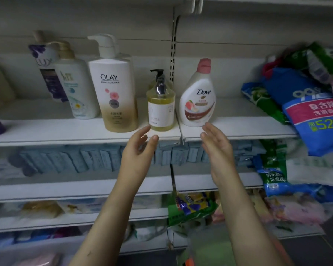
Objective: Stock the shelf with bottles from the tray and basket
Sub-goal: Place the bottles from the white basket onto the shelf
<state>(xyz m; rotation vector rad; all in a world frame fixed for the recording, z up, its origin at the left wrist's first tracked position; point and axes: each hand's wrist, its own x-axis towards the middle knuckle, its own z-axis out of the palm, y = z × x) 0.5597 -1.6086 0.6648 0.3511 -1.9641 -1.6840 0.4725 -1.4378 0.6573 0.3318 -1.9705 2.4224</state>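
Head view, looking at a white shop shelf (46, 129) with 5 bottles in a row along its front half. All 5 stand upright, long axis vertical, caps or pumps at the top and labels facing the viewer.

From left to right they are:
- A purple Lux bottle (46, 70), set further back.
- A white bottle with a gold pump (75, 87).
- A tall white and gold Olay bottle (114, 93), its white pump spout pointing left.
- A short clear bottle of amber liquid (161, 110) with a black pump.
- A white Dove bottle (198, 100) with a pink cap.

2 bare hands are raised in front of the shelf edge, palms turned toward each other. The left hand (140, 148) has its grip wide open, fingers nearly straight, and holds nothing. Its fingertips are just below and left of the amber bottle's base. The right hand (215, 144) also has a loose, open grip and holds nothing. Its fingertips are just beneath the Dove bottle's base. Whether either hand touches a bottle cannot be told.

Blue bags (311, 112) and a green bag (258, 100) lie piled at the shelf's right end. Pale blue boxes (75, 158) line the shelf below.
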